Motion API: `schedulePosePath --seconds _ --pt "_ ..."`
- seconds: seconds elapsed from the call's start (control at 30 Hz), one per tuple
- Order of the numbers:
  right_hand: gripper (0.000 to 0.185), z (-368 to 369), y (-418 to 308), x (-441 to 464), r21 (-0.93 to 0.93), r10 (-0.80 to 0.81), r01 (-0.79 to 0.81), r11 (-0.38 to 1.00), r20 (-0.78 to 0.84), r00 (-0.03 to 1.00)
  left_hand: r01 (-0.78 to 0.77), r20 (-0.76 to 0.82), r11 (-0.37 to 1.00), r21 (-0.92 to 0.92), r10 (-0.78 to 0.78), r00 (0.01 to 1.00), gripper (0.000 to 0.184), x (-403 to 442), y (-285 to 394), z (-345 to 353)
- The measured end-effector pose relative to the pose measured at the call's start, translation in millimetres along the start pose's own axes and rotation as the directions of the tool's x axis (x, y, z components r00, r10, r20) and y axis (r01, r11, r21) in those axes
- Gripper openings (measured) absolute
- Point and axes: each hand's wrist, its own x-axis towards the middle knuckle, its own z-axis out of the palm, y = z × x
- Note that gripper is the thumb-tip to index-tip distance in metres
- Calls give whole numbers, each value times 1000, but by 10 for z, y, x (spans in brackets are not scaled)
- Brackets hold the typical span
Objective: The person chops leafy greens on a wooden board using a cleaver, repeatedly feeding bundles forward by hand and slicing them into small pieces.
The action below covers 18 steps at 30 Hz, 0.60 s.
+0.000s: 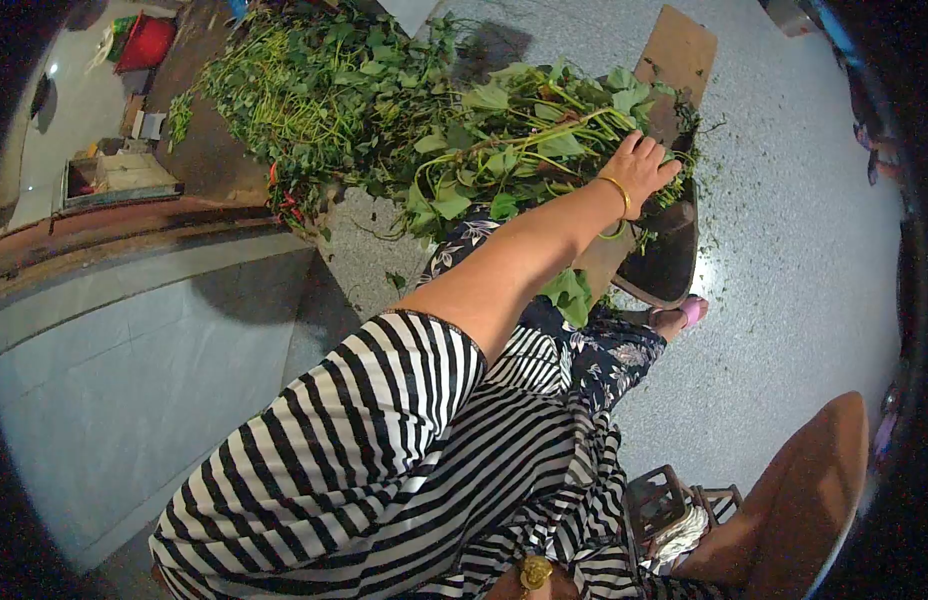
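My left hand (642,176), with a gold bangle at the wrist, reaches out over a wooden board (681,62). Its fingers are curled over the cut end of a bundle of leafy green stems (529,135). Under and beside the board is a dark tub (664,262) with chopped green bits at its rim. A loose green leaf (569,295) hangs near my lap. My right hand is not in view.
A large heap of leafy vines (324,95) lies at the upper left, with red peppers (289,205) by its lower edge. Beyond are a red basin (146,43) and a box (119,180). Green scraps dot the speckled floor (784,250). A rack (656,500) stands lower right.
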Motion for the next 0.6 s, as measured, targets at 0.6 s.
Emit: schedulePosePath --seconds 0.6 --pt "26 66 52 17 -40 -47 42 998 -142 989 -1 -50 1000 -1 1 999 88 -3 -1 56"
